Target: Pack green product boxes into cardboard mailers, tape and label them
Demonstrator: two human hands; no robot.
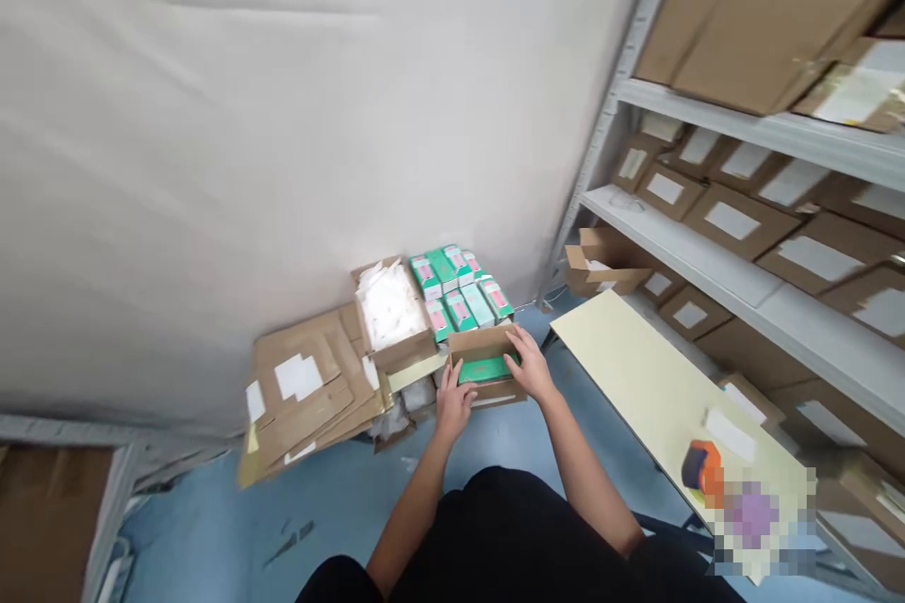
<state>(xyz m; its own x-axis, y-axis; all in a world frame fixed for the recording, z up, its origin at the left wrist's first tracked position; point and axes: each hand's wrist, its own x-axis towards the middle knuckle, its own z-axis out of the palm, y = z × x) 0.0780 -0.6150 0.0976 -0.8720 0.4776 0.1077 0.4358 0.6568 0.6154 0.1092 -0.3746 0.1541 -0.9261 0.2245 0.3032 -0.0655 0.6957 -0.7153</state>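
Observation:
A small open cardboard box (487,339) is between my two hands, with a green carton (487,369) lying inside it. My left hand (453,399) grips the box's left side, the thumb at the front by the green carton. On the opposite side, my right hand (530,366) holds the right wall, thumb inside near the carton's end. Just behind the box stand several green-and-pink cartons (459,309) in rows. To their left, another cardboard box (403,353) is filled with white packets (391,303).
Flattened cardboard (318,377) is stacked at the left. A long pale table (629,358) at the right bears an orange-and-dark tape dispenser (702,469) and a pixelated patch. Metal shelving (679,228) with labelled boxes rises beyond. A pale wall (283,141) closes off the back.

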